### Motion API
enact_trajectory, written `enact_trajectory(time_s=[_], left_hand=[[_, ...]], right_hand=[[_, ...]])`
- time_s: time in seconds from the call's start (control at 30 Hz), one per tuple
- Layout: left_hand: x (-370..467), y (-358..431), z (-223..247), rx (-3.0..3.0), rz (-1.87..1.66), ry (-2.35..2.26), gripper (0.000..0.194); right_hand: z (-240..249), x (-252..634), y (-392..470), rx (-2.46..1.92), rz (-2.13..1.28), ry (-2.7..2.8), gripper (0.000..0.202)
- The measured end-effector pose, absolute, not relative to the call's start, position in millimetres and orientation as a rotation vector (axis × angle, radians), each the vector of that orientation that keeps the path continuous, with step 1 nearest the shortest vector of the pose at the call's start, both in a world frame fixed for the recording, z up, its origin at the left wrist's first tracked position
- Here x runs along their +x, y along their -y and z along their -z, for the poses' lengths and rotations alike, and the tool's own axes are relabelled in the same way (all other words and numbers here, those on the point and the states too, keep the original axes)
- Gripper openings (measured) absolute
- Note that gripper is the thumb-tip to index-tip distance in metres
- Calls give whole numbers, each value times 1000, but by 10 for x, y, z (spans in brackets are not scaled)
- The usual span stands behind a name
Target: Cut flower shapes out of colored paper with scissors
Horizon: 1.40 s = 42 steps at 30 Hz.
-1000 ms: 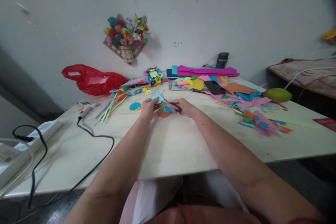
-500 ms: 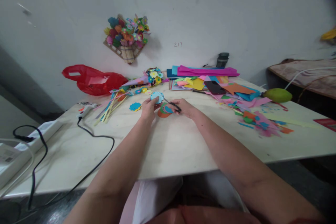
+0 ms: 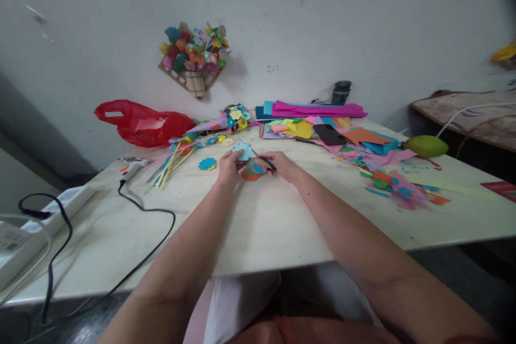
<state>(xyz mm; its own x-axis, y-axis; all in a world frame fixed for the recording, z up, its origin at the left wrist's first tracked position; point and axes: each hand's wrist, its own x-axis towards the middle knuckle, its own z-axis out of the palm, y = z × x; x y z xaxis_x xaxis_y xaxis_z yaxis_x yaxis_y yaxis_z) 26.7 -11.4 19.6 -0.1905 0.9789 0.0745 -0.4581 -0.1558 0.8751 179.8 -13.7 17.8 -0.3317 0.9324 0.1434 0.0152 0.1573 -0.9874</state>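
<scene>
A light-blue paper piece (image 3: 242, 151) with a rounded outline is pinched in my left hand (image 3: 230, 165). My right hand (image 3: 281, 165) is closed round the black handles of a pair of scissors (image 3: 267, 163), whose blades point up and left toward the paper's right edge. Whether the blades touch the paper I cannot tell. Below and between my hands lie several coloured paper circles (image 3: 253, 173), orange, green and blue, partly overlapping. A blue scalloped paper flower (image 3: 207, 163) with yellow beneath it rests on the table left of my left hand.
Paper strips (image 3: 169, 164) and a red plastic bag (image 3: 145, 123) lie at the left, near a glue gun (image 3: 131, 168) with a black cord. Paper sheets, a phone (image 3: 329, 134) and scraps (image 3: 403, 188) cover the right side. A green object (image 3: 425, 146) stands by the right edge.
The light-blue paper in my left hand has turned or tilted slightly and sits a little lower. The scissor blades have shifted slightly up and left. Both hands keep their hold.
</scene>
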Motion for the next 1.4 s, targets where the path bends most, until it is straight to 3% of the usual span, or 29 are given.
enact_trajectory(time_s=[1.4], left_hand=[[313, 144, -192, 1093, -1566, -966, 18]], right_hand=[[-234, 1765, 226, -974, -1355, 1524, 34]])
